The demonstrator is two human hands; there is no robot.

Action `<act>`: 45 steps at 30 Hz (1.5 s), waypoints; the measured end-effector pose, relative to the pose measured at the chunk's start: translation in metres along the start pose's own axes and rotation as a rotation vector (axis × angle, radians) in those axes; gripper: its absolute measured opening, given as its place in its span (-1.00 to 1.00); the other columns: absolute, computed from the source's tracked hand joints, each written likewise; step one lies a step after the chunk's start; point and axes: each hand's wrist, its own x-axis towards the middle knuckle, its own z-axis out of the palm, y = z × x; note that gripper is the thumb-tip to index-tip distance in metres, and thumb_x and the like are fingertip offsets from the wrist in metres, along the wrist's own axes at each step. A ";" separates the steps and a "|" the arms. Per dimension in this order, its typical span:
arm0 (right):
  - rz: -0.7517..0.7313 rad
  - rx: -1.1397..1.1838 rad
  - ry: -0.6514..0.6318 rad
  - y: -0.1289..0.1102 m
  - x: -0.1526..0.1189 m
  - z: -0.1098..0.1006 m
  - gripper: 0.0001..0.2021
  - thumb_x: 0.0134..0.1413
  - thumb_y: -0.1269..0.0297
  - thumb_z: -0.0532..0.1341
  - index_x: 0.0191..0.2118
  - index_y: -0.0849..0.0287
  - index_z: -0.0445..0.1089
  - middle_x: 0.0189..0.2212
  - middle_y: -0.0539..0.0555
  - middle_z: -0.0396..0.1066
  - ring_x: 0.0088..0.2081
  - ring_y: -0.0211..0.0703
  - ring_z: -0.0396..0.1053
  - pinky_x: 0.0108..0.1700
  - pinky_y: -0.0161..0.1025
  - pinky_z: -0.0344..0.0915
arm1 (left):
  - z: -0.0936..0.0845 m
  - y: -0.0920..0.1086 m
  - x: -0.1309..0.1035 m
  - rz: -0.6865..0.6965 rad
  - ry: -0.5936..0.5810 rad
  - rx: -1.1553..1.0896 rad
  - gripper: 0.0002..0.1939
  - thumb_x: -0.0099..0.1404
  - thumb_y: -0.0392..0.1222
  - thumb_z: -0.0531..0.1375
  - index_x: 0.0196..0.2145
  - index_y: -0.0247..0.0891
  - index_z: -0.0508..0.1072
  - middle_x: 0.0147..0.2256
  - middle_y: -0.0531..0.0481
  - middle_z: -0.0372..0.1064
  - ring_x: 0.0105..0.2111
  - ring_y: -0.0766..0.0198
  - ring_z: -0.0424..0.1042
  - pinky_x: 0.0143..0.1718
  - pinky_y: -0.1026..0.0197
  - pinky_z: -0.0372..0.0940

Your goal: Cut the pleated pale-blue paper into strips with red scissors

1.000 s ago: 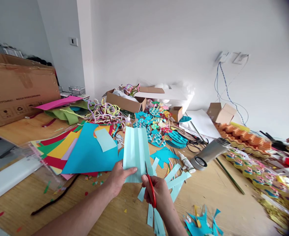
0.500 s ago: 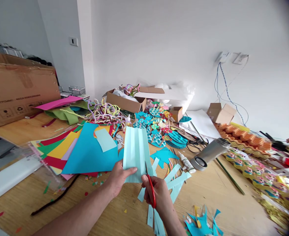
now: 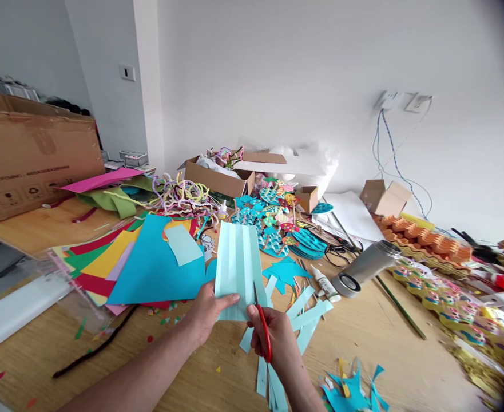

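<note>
Your left hand (image 3: 209,312) pinches the folded pale-blue paper (image 3: 234,263) by its lower left edge, up above the wooden table (image 3: 183,372). Your right hand (image 3: 277,337) is closed around the red-handled scissors (image 3: 265,335), their blades at the paper's lower right, with cut strips (image 3: 307,315) lying beside and beneath your right hand.

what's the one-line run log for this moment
left hand: holds pale-blue sheet | right hand: holds red-handled scissors | blades: at sheet | strips: on table
</note>
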 end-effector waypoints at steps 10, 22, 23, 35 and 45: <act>0.001 -0.028 0.031 0.000 0.001 -0.001 -0.51 -0.14 -0.19 0.10 -0.66 0.19 0.14 -0.85 -0.04 0.24 -0.81 -0.36 0.14 -0.76 -0.44 0.01 | 0.001 0.002 0.000 -0.031 -0.031 -0.023 -0.64 0.00 -0.20 0.28 -0.21 -0.39 0.43 -0.29 -0.20 0.49 -0.26 -0.01 0.44 -0.22 0.02 0.32; 0.017 -0.026 0.036 0.000 0.001 0.000 -0.52 -0.12 -0.17 0.09 -0.66 0.18 0.14 -0.87 -0.07 0.20 -0.83 -0.39 0.10 -0.77 -0.45 0.00 | 0.000 -0.001 -0.001 -0.034 -0.018 -0.019 -0.62 -0.01 -0.18 0.29 -0.21 -0.37 0.44 -0.28 -0.20 0.49 -0.27 -0.02 0.45 -0.23 0.02 0.33; 0.018 -0.025 0.038 0.000 0.001 0.000 -0.52 -0.11 -0.17 0.09 -0.66 0.18 0.14 -0.87 -0.07 0.19 -0.83 -0.39 0.10 -0.77 -0.45 0.00 | 0.000 -0.001 -0.001 -0.034 -0.020 -0.022 -0.63 -0.01 -0.18 0.29 -0.21 -0.37 0.44 -0.28 -0.20 0.49 -0.27 -0.02 0.45 -0.24 0.02 0.33; -0.015 -0.054 0.031 0.000 0.001 -0.002 -0.49 -0.12 -0.23 0.06 -0.66 0.18 0.13 -0.85 -0.05 0.23 -0.81 -0.36 0.13 -0.75 -0.44 0.01 | 0.003 0.002 -0.003 -0.049 -0.011 -0.015 -0.61 -0.04 -0.17 0.30 -0.23 -0.37 0.44 -0.29 -0.18 0.50 -0.24 -0.02 0.44 -0.22 0.04 0.31; -0.011 -0.053 0.069 0.001 0.002 0.000 -0.48 -0.14 -0.25 0.05 -0.67 0.17 0.12 -0.85 -0.05 0.22 -0.81 -0.36 0.13 -0.76 -0.44 0.00 | 0.003 0.002 -0.001 -0.043 -0.035 0.005 -0.61 -0.04 -0.17 0.30 -0.22 -0.37 0.44 -0.28 -0.19 0.49 -0.24 -0.03 0.43 -0.22 0.04 0.30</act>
